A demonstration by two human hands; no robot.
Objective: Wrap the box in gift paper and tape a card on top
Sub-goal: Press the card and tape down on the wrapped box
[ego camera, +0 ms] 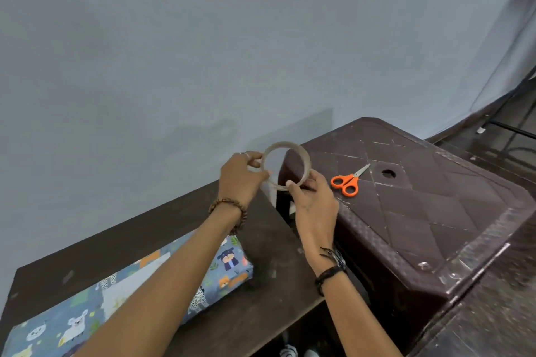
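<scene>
Both hands are raised above the far edge of the dark wooden table (261, 240), sharing a roll of clear tape (285, 165) that stands on edge in the air. The left hand (239, 178) pinches the roll's left rim between thumb and fingertips, a ring on one finger and a beaded bracelet (232, 209) at the wrist. The right hand (311, 200) pinches the lower right of the roll, thumb pressed against the outer band; dark cords (333, 265) circle that wrist. Whether a strip of tape is already lifted cannot be made out. The box, wrapped in blue gift paper printed with cartoon animals (229, 264), lies flat on the table near the bottom left, well below the roll, and the left forearm crosses over it and hides much of its top. A card is not distinguishable. To the right, just beside the table and standing higher, is a brown plastic stool (420, 211) with a diamond-patterned top and a round hole; orange-handled scissors (349, 181) lie closed on it, near the right hand but apart from it. Behind everything rises a plain pale grey-blue wall (203, 38).
</scene>
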